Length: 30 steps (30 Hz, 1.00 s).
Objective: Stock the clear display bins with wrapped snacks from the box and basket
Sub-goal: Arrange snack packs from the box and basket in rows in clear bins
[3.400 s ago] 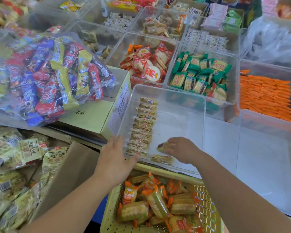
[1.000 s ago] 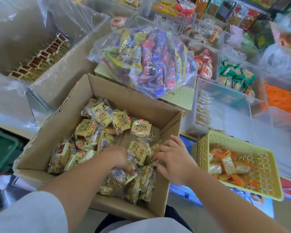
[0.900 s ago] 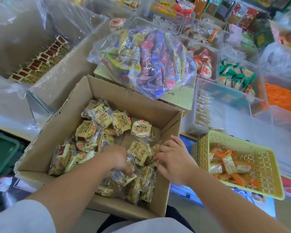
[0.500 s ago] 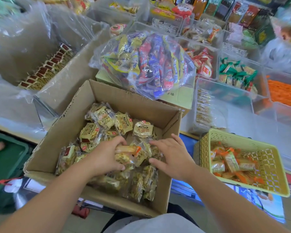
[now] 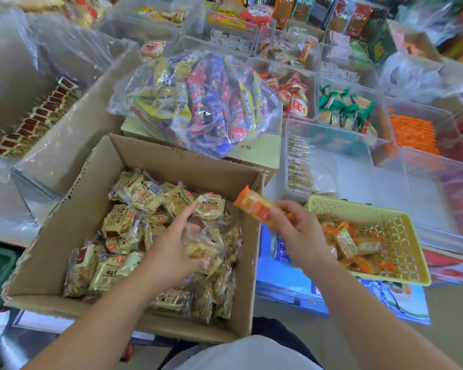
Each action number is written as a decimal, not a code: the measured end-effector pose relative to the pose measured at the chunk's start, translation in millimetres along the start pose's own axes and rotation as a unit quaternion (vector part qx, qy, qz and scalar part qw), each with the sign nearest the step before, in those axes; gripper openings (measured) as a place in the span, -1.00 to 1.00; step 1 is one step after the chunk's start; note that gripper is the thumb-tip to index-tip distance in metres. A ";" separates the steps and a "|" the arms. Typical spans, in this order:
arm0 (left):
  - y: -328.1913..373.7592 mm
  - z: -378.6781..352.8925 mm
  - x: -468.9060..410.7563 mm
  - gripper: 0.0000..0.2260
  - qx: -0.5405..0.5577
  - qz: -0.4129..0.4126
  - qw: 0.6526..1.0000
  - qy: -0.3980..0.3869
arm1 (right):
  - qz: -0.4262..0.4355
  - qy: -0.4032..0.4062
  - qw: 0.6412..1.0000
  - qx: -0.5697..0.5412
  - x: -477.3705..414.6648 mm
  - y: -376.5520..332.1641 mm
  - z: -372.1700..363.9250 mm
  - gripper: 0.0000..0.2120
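**Both hands holding snacks over the box and basket**

Far left, a plastic-lined carton holds a row of brown-topped packets. Next to it, the open cardboard box contains a loose heap of pale yellow wrapped snacks. The left hand is down inside the box, its fingers curled round a clear-wrapped snack on top of the heap. Behind the box, a clear bag of mixed packets rests on a closed pale carton. The right hand is above the gap between box and basket. It pinches an orange-wrapped snack by one end, and the free end points over the box's right wall. To its right, the yellow basket holds more orange-wrapped pieces. Beyond the basket, a clear display bin has one row of small packets along its left wall. Bins farther back hold green packets and orange sticks.
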<state>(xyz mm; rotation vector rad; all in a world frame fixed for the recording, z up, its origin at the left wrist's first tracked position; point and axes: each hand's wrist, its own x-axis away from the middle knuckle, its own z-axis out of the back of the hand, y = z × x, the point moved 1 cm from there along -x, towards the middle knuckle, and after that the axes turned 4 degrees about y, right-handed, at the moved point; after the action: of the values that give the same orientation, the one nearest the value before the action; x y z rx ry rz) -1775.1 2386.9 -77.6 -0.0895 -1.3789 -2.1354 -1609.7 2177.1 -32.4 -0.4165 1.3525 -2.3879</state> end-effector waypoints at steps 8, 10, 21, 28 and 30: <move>-41.4 -15.0 -11.1 -0.32 -0.208 0.062 0.974 -0.060 | -0.220 0.201 0.946 0.128 12.4 85.9 72.7 -0.52; -42.7 -16.8 -12.7 -0.21 -0.285 0.060 0.954 -0.070 | -0.256 0.116 0.942 0.184 12.2 93.7 68.9 -0.42; -41.6 -17.9 -20.1 -0.10 -0.309 0.104 0.943 -0.072 | 0.174 -0.057 0.949 0.258 21.1 -7.2 -38.1 -0.73; -34.7 24.4 7.5 -0.21 -0.211 0.089 0.971 0.067 | 0.131 -0.316 0.843 0.415 -10.1 -22.3 -112.1 -0.59; -35.6 39.3 25.1 -0.05 -0.102 0.107 0.983 0.112 | 0.097 -0.370 0.814 0.436 -16.9 -16.9 -131.9 -0.55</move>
<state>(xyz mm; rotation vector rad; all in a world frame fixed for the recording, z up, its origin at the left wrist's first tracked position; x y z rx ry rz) -1823.7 2419.6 -79.4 -0.0720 -0.9740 -2.0293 -1653.4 2292.5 -84.7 -0.7532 -0.0779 -2.0218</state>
